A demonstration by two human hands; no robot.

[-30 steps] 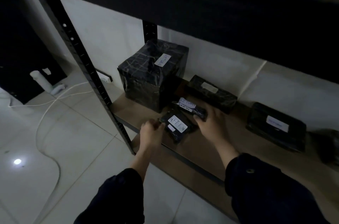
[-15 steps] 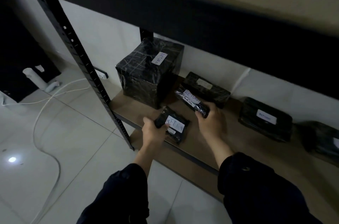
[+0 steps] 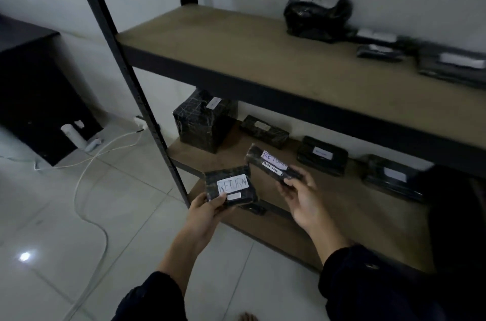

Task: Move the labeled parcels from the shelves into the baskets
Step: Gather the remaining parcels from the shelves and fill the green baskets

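Two black film-wrapped parcels were held clear of the shelving, each tilted label-up toward the person, probably so "RETURN" could be read. The left hand point(image 3: 207, 211) pinched the flat square parcel point(image 3: 231, 186) by its near-left corner. The right hand point(image 3: 302, 197) gripped the long narrow parcel point(image 3: 273, 164) at its near end. Behind them, the brown wooden lower shelf point(image 3: 349, 210) carried a large black cube parcel point(image 3: 202, 123) and flatter ones. No basket showed.

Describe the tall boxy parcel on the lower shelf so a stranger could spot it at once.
Start at the black metal shelving rack and drop to its lower shelf. At that shelf's left end stands the tall boxy parcel. It is wrapped in black with a small white label on top, and unlike the flat parcels to its right, it stands tall.
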